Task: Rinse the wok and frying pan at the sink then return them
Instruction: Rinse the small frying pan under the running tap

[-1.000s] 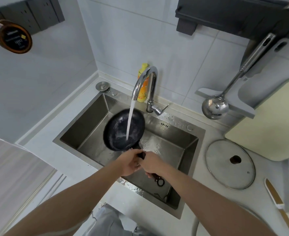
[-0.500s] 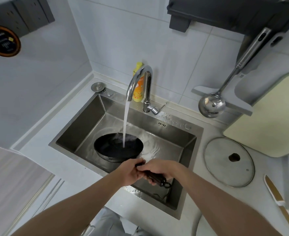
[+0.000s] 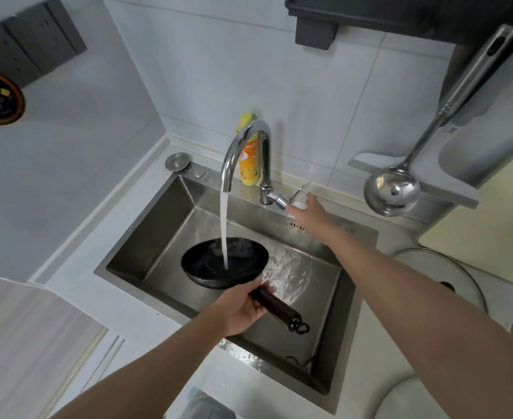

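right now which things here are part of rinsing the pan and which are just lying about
In use: frying pan, left hand on its handle, faucet, sink, right hand at the tap lever.

Lying about: glass lid, ladle, soap bottle.

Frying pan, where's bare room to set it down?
Free: the sink floor left of the frying pan, and the counter left of the basin. Crowded: the right counter, with the glass lid and cutting board; the faucet ledge, with the right hand.

Home kitchen, steel sink [image 3: 146,237], hanging ladle [image 3: 391,192]
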